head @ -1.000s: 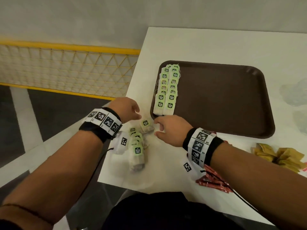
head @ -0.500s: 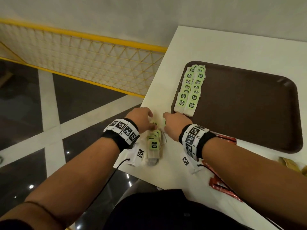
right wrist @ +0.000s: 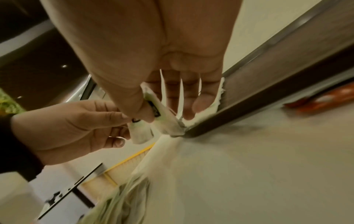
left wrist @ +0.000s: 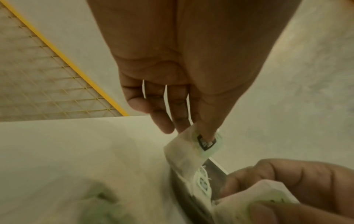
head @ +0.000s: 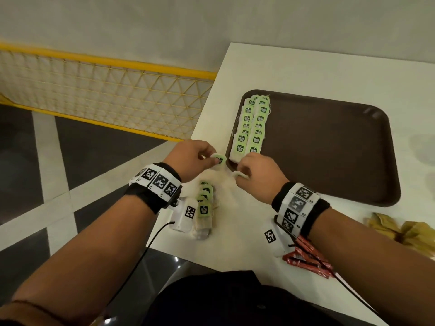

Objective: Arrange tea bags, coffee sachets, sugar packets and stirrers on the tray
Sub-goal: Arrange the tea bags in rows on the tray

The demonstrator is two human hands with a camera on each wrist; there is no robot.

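Note:
My left hand (head: 211, 161) pinches a tea bag with a green tag (head: 218, 159) between thumb and fingertips, just off the near left corner of the brown tray (head: 329, 149). In the left wrist view this tea bag (left wrist: 193, 150) hangs from the thumb. My right hand (head: 242, 171) pinches a second tea bag (head: 240, 174) beside that corner, and the right wrist view shows it (right wrist: 164, 119) under the thumb, touching the tray rim (right wrist: 249, 97). Two rows of tea bags (head: 253, 125) lie along the tray's left side. A small pile of loose tea bags (head: 204, 208) lies on the table near my left wrist.
Red sachets (head: 306, 260) lie under my right forearm near the table's front edge. Yellow-brown packets (head: 400, 229) sit at the right, below the tray. The white table (head: 306, 71) ends just left of my left hand, with a yellow mesh fence (head: 106, 95) beyond.
Each hand has taken a tea bag from the loose pile and lifted it towards the tray's near left corner. The head view has swung a little.

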